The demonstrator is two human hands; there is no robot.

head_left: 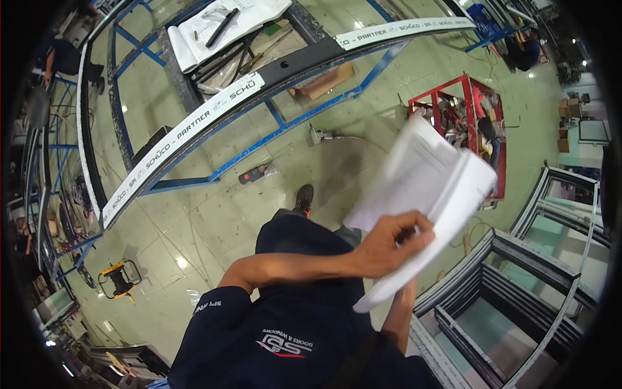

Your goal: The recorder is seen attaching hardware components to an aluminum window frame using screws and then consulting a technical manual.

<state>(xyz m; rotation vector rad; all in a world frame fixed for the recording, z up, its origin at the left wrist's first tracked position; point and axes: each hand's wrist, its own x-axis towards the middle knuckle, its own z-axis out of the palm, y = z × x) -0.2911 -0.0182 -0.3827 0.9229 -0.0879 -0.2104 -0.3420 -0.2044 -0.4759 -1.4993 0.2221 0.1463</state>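
Observation:
A thick sheaf of white paper sheets (447, 194) is up in front of my body on the right, its upper pages curled and blurred by motion. My left hand (392, 246) reaches across my chest to it, with thumb and fingers pinched together at the near edge of the pages. My right forearm (400, 311) rises to the underside of the sheaf. The paper covers my right hand, so its fingers cannot be seen.
A long frame with printed white film (194, 123) rests on blue metal stands (285, 123). On it lie a notepad (253, 14) and black marker (222, 27). A red tool cart (468, 97), stacked dark frames (492, 285), cable reel (119, 280) and red-black tool (254, 174) surround me. Two people work farther off.

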